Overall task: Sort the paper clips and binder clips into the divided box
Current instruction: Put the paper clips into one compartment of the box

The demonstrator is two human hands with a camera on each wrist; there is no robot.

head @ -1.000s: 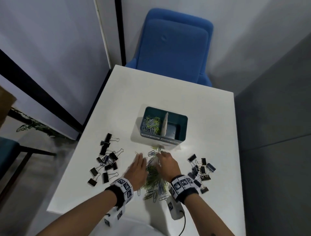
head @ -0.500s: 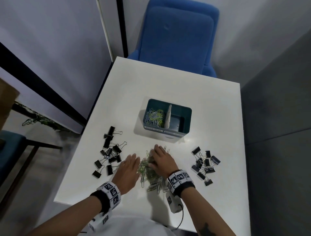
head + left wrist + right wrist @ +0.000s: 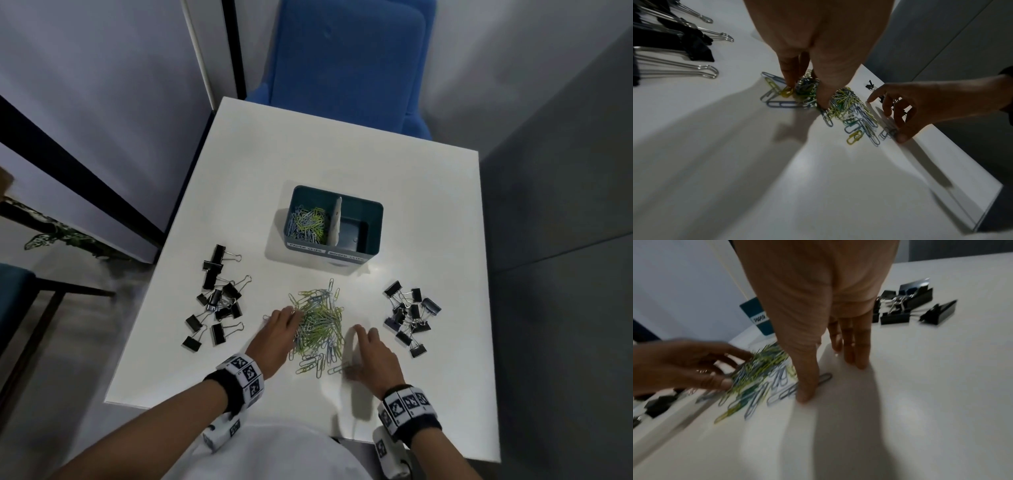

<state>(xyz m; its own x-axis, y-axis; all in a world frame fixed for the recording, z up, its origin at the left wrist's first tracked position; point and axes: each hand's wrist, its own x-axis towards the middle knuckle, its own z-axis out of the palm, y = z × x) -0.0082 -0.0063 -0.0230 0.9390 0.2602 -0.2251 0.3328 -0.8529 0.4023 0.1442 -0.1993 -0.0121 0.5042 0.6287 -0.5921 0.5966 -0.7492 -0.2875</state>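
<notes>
A teal divided box (image 3: 375, 224) stands mid-table; its left compartment holds paper clips (image 3: 306, 224), while its right one shows only its bare floor. A loose pile of green, blue and white paper clips (image 3: 318, 325) lies in front of it. My left hand (image 3: 291, 317) has its fingertips (image 3: 790, 81) and thumb pressed into the pile's left edge. My right hand (image 3: 356, 342) rests just right of the pile with its fingers spread on the table and its thumb (image 3: 804, 395) against a stray clip. Black binder clips lie in one group on the left (image 3: 219, 301) and another on the right (image 3: 409, 315).
The white table (image 3: 428, 205) is small, and its near edge runs close under my wrists. A blue chair (image 3: 346, 61) stands behind the far edge. A wall panel is on the left, and grey floor lies to the right.
My right hand has come off the top of the pile and moved right onto bare table. My left hand has shifted onto the pile's left edge. The pile now lies uncovered.
</notes>
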